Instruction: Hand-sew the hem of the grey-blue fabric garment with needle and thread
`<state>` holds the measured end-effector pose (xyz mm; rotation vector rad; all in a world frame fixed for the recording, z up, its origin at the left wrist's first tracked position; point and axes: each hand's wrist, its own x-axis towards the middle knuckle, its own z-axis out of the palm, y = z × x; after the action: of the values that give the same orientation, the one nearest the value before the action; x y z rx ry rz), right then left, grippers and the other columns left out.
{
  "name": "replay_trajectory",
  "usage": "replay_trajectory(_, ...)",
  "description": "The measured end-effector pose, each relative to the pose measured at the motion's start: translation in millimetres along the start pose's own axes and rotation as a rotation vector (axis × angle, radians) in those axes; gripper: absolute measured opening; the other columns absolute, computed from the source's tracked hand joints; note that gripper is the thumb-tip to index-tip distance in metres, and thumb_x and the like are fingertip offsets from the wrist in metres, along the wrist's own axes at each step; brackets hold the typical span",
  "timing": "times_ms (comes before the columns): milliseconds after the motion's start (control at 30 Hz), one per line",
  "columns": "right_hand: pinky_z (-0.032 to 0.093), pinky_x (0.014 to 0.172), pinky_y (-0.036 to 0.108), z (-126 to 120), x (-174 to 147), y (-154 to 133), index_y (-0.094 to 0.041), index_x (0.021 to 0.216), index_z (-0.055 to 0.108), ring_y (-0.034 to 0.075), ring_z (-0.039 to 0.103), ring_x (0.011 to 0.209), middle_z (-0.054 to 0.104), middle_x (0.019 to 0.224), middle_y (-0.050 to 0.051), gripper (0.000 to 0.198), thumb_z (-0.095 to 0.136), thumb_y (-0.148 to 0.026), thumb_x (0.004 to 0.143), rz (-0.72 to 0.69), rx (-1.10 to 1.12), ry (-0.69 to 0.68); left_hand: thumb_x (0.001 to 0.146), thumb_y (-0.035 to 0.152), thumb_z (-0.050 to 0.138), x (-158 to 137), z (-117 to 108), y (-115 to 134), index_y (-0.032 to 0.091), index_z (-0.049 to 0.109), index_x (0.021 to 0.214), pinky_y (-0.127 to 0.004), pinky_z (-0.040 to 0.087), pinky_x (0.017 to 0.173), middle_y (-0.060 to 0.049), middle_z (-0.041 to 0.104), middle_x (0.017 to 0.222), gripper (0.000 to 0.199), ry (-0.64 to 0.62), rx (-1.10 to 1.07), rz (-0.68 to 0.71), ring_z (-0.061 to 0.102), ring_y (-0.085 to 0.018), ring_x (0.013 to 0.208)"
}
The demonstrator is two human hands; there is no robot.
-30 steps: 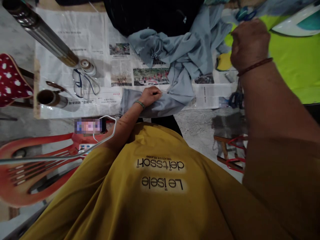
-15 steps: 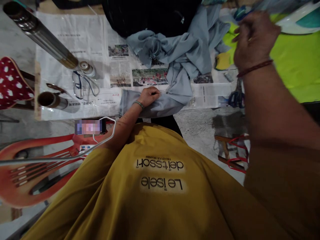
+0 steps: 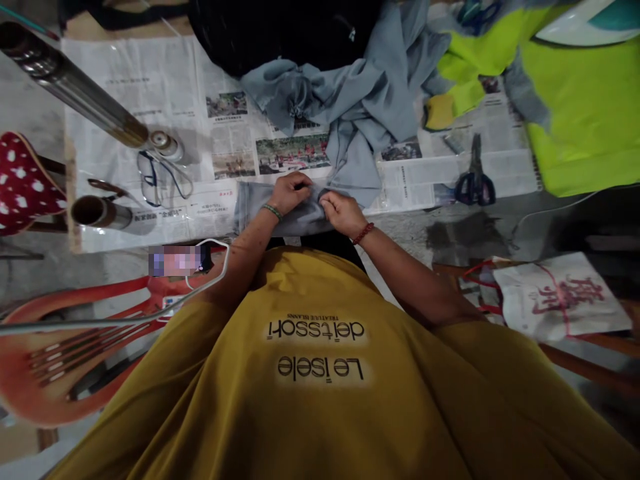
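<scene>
Iron (image 3: 593, 25), scissors (image 3: 475, 172) and grey cloth (image 3: 345, 90) suggest a small garment workroom

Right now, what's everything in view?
cloth: 1, grey, table centre
newspaper: uncounted, whitish, table
bundle: 1, black, far edge
fabric: 1, lime, right
iron: 1, white, far right
near scissors: 1, dark, right
flask: 1, silver, left
cup: 1, brownish, left
glasses: 1, blue, left
phone: 1, black, at chair
chair: 1, red, lower left
packet: 1, white, lower right
spotted seat: 1, red, left
shirt: 1, mustard, foreground
left hand: 1, bare, on cloth
right hand: 1, bare, at cloth
</scene>
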<state>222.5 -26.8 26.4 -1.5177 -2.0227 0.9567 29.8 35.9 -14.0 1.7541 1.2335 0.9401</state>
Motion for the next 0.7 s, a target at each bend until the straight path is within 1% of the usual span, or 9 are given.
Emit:
replay_trajectory(100,0.043,0.075,0.034,6.4,5.5,5.7,-0.022,0.092,0.066,0.025,0.062,0.083,0.07,0.083,0.009,0.029,0.042,-0.037,0.098,-0.014,-0.097,0.013,0.074,0.019,0.062,-0.6,-0.6,0.5,0.021,0.066,0.076,-0.03,0.052,0.079,-0.001,0.068,0.078,0.005,-0.006,0.016,0.011,0.062,-0.017,0.081)
replay_trajectory(233,0.04,0.072,0.033,14.8,5.4,9.8,-0.023,0.095,0.065,0.025,0.061,0.082,0.07,0.084,0.009,0.031,0.04,-0.04,0.1,-0.033,-0.154,0.036,0.074,0.019,0.064,-0.6,-1.1,-0.5,0.02,0.066,0.075,-0.031,0.052,0.08,-0.001,0.068,0.078,0.002,-0.003,0.011,0.007,0.061,-0.017,0.081)
replay_trajectory(500,0.04,0.07,0.033,16.1,4.8,10.4,-0.024,0.096,0.065,0.025,0.061,0.079,0.069,0.081,0.008,0.039,0.036,-0.049,0.103,-0.007,-0.157,0.061,0.072,0.018,0.068,-0.5,-2.0,0.9,0.021,0.067,0.072,-0.032,0.052,0.08,-0.001,0.069,0.079,0.004,0.011,-0.021,0.013,0.061,-0.017,0.079)
replay_trajectory(600,0.041,0.07,0.034,17.0,6.7,10.7,-0.024,0.098,0.066,0.026,0.062,0.079,0.07,0.081,0.009,0.039,0.036,-0.048,0.103,0.007,-0.17,0.058,0.074,0.02,0.068,-0.8,-1.9,0.7,0.021,0.067,0.073,-0.031,0.051,0.078,-0.002,0.068,0.077,0.002,0.012,-0.02,0.015,0.061,-0.017,0.08)
replay_trajectory(700,0.04,0.069,0.034,18.8,8.3,11.8,-0.023,0.097,0.066,0.025,0.062,0.078,0.07,0.079,0.009,0.039,0.037,-0.049,0.103,0.014,-0.167,0.065,0.078,0.024,0.068,-0.6,-1.2,-1.8,0.02,0.067,0.075,-0.031,0.051,0.078,-0.002,0.067,0.076,0.004,0.003,-0.01,0.025,0.062,-0.017,0.081)
